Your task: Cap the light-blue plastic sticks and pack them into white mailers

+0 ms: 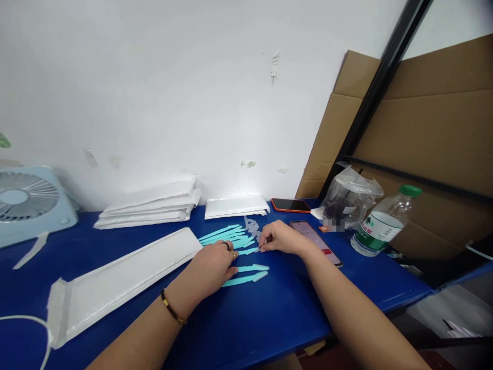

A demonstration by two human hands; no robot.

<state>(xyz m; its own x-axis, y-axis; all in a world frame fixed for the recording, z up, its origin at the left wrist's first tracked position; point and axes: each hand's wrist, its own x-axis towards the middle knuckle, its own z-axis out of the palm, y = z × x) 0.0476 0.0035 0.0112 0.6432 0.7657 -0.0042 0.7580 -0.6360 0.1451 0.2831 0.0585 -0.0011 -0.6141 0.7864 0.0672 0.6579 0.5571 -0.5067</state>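
Observation:
Several thin turquoise strips with pointed ends (pixel 227 234) lie fanned out on the blue table. My left hand (pixel 215 264) is closed at one turquoise strip (pixel 247 251), its fingers bent over the handle end. Two more turquoise strips (pixel 246 279) lie nearer me, partly under that hand. My right hand (pixel 275 237) pinches at the tip of the same strip, where a small clear piece shows. Beyond it sits a little heap of clear, translucent pieces (pixel 252 226). A long white padded envelope (pixel 127 277) lies to the left of my left hand.
White envelopes are stacked (pixel 150 205) by the wall, with another small pile (pixel 236 206) beside them. A light blue fan (pixel 31 203) stands left. Two phones (pixel 290 205), a plastic bag with a cup (pixel 346 198) and a green-capped bottle (pixel 381 226) are on the right.

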